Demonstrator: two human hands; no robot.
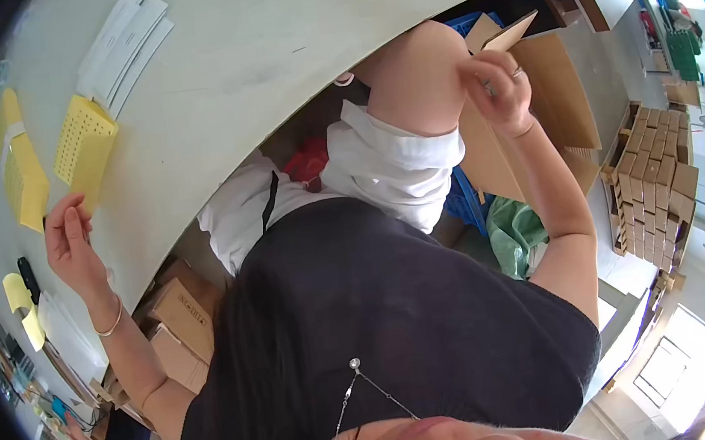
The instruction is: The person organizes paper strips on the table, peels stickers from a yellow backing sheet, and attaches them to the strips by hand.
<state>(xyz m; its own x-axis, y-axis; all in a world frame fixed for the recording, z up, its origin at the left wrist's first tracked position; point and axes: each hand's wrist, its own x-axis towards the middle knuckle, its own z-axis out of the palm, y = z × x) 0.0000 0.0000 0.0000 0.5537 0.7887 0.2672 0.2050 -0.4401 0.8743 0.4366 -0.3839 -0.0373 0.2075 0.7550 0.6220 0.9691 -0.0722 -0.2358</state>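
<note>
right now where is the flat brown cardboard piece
In the head view it is at the upper right, below the table edge: the right hand grips the flat brown cardboard piece by its lower end, beside a bare knee and above larger cardboard sheets.

— What lies on the white table [249, 50]?
— Yellow perforated sheets [85, 145], white paper strips [123, 42].
— And off to the side?
— Stacked small cardboard boxes [654, 188], a green plastic bag [515, 233], a blue crate [464, 200].
</note>
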